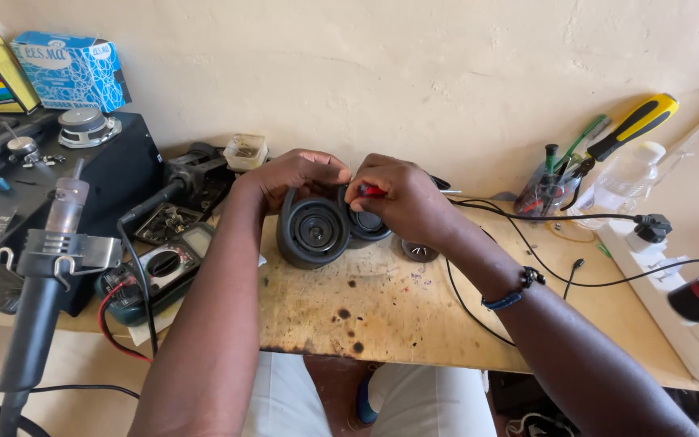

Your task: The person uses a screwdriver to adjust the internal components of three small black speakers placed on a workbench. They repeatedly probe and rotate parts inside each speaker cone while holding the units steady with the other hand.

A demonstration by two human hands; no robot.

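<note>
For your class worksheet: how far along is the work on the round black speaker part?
Done: black speaker housing lies opened on the stained wooden bench. In hand: left hand steadies it; right hand works a red-handled tool. Left: small round part lies loose beside it.

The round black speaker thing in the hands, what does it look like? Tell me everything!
The round black speaker looks like dark rubber or plastic, with ringed circles around a small centre. It stands on edge on the stained wooden table, face toward the camera. The left hand grips its top. The right hand, pinching a red-handled tool, covers a second round part beside it.
</note>
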